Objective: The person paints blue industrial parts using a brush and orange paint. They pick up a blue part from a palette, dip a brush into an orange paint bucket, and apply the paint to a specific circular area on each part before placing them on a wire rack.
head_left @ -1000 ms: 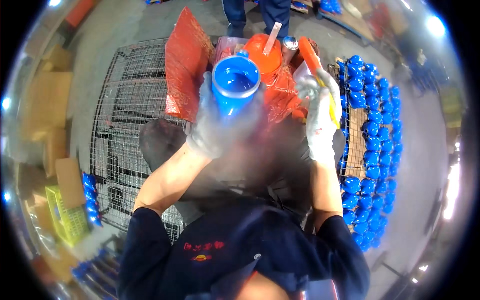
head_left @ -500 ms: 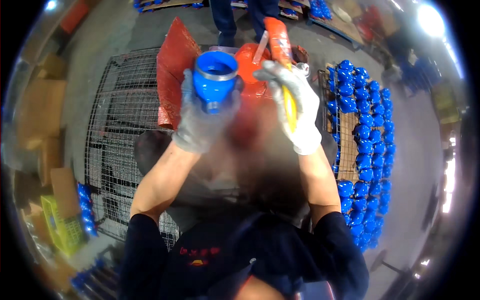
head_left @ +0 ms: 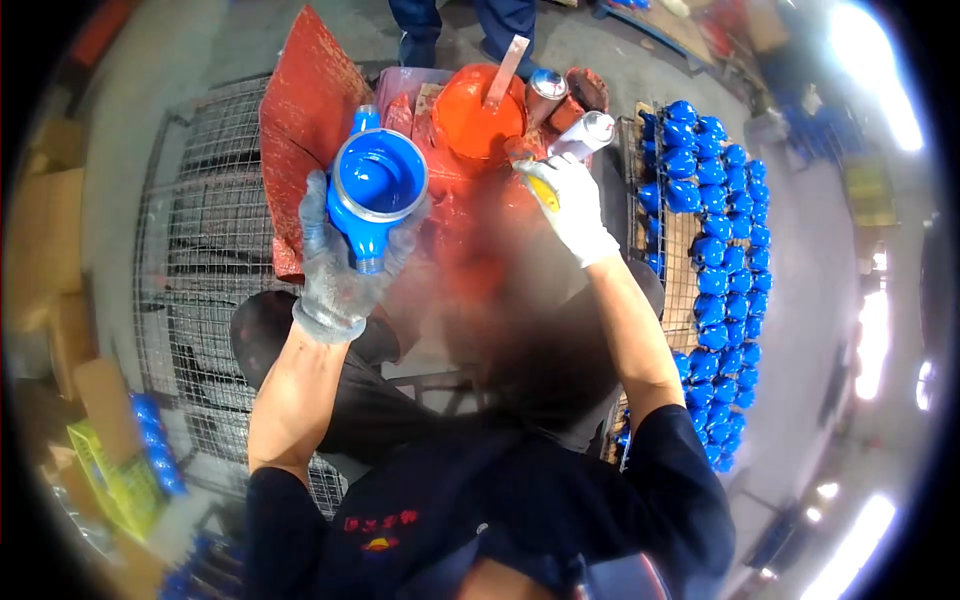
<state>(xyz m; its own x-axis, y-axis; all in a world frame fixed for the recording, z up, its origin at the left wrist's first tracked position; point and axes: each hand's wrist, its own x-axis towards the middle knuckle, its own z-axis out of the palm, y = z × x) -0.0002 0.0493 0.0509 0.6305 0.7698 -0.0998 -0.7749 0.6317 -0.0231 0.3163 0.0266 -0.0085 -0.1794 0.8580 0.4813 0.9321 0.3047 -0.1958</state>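
Observation:
My left hand (head_left: 335, 295), in a grey-stained glove, holds a glossy blue metal meter body (head_left: 367, 236). Its round opening faces up toward me, and pipe ends, the near one threaded, stick out at opposite sides. In a white glove, my right hand (head_left: 575, 205) is closed around the yellow handle of a paintbrush (head_left: 543, 193). The brush points away from me, its orange-coated head low beside a pot of orange-red paint (head_left: 462, 135). Whether the bristles touch anything is unclear. A flat stick (head_left: 507, 70) stands in the paint.
A paint-smeared red board (head_left: 310, 130) leans left of the pot. Two cans, one grey and red (head_left: 547, 92), one whitish (head_left: 588, 134), stand right of it. Wire mesh racks (head_left: 205, 260) lie left; several rows of blue bodies (head_left: 712, 255) sit right. Someone's legs (head_left: 415, 25) show beyond.
My right hand has lowered the brush from upright to beside the paint pot. My left hand has shifted left, and the meter body has turned, showing more of its opening and its far pipe end.

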